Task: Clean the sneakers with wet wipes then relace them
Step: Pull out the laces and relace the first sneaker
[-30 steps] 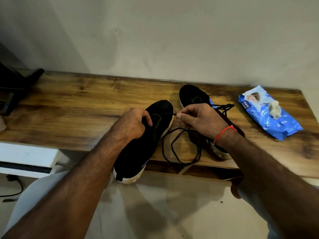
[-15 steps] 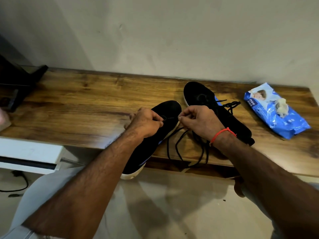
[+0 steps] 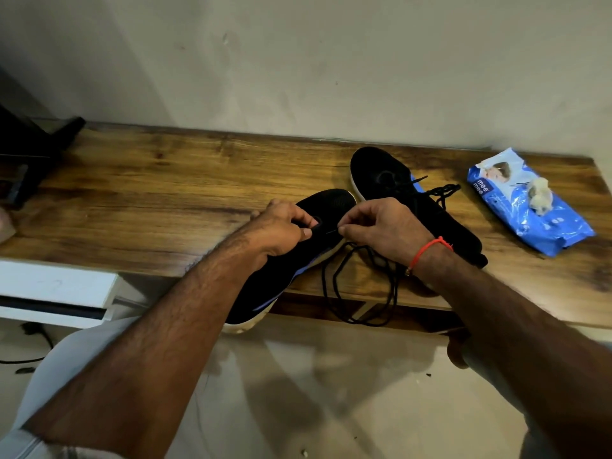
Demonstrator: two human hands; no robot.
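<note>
Hands met over the near sneaker (image 3: 291, 260) as we worked at a wooden shelf (image 3: 149, 200) set against a pale wall. Our left hand (image 3: 281, 226) curled round the shoe's upper, thumb and forefinger closed at an eyelet loop near the toe end. Our right hand (image 3: 384, 226), a red thread bracelet (image 3: 427, 250) on its wrist, pinched the tip of a black lace (image 3: 357, 286) between thumb and forefinger, the other fingers folded in; the tip pointed at the left thumb, the two hands almost touching (whether the tip had entered the eyelet we could not tell). From that pinch the lace fell in loose loops over the shelf's front edge.

We saw the near sneaker lying black, with a pale sole and a blue stripe along its side, toe on the shelf and heel overhanging the front edge toward us. Its upper showed no lacing. A second sneaker (image 3: 397, 190), also black, lay just beyond it on the shelf, its toe toward the wall, a knotted lace spilling off its right side.

Well apart to the right lay a blue pack of wet wipes (image 3: 536, 220), with a crumpled, greyish used wipe (image 3: 539, 195) resting on top. A dark object (image 3: 29, 150) stood at the shelf's far left end.
</note>
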